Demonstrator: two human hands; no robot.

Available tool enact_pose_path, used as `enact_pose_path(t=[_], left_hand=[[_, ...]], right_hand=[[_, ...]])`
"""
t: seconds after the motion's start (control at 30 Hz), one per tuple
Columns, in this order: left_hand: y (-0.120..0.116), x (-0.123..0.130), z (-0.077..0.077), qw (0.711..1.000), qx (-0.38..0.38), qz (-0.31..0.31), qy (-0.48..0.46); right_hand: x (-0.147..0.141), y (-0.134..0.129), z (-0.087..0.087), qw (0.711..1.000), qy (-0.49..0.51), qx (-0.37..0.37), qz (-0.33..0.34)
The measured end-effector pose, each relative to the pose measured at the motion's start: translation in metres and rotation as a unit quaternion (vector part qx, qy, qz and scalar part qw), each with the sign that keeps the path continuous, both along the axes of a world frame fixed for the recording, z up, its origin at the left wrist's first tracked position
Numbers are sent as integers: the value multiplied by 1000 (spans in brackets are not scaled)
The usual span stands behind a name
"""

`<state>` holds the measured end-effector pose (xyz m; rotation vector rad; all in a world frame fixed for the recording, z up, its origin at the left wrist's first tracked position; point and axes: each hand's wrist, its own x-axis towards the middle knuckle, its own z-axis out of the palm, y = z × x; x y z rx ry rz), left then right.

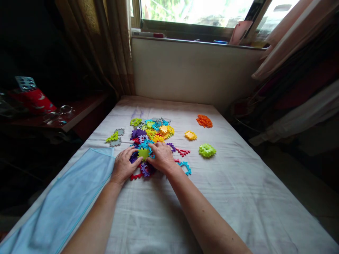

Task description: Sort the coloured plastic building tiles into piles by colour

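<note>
With the yellow-green square tile (143, 154) taken as the dial's centre and twelve set toward the window (196, 10), a red patterned container (39, 101) is seen at ten o'clock; a silvery sheet with rows of bumps (25, 83) is propped in its mouth. Eyeglasses (66, 110) are laid just beside it on a reddish tabletop (86, 109).

At eight, a light blue cloth (76, 187) is spread on a white sheet (238, 197); nearer in, at ten, a green and grey cluster (113, 137) is set. The tile is framed between the left hand (125, 164) and the right hand (161, 157), at the near side of a mixed pile of toothed pieces (152, 134). Each grip is kept fairly narrow, thumb at the tile's edge; whether it is pinched cannot be told.

On the sill (185, 40), a red-and-white object (159, 35) is laid at twelve, its print too small to be read. A red triangle (183, 151) is placed at three, yellow (190, 135) and orange stacks (204, 121) at two, a lime stack (207, 150) at three. Toward one, a pink container (239, 32) is stood on the sill, its contents hidden.
</note>
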<state>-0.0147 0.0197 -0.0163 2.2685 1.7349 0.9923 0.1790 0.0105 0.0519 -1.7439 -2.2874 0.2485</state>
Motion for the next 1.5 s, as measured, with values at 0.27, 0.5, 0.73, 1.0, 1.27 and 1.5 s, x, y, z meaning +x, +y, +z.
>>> enact_pose_path(t=[0.27, 0.5, 0.73, 1.0, 1.27, 1.5], left_hand=[[1, 0, 3, 1000, 7, -10, -13], [2, -4, 5, 999, -5, -20, -26], [3, -2, 3, 1000, -2, -13, -17], [3, -3, 2, 1000, 0, -14, -6], [5, -5, 1, 1000, -5, -12, -1], [2, -4, 2, 1000, 1, -14, 1]], right_hand=[[-11, 1, 3, 1000, -2, 17, -14], [13, 11, -6, 973, 215, 26, -80], [127, 11, -2, 917, 290, 88, -259], [193, -7, -11, 895, 171, 74, -405], [194, -6, -20, 894, 119, 84, -424], [197, -5, -22, 895, 99, 116, -419]])
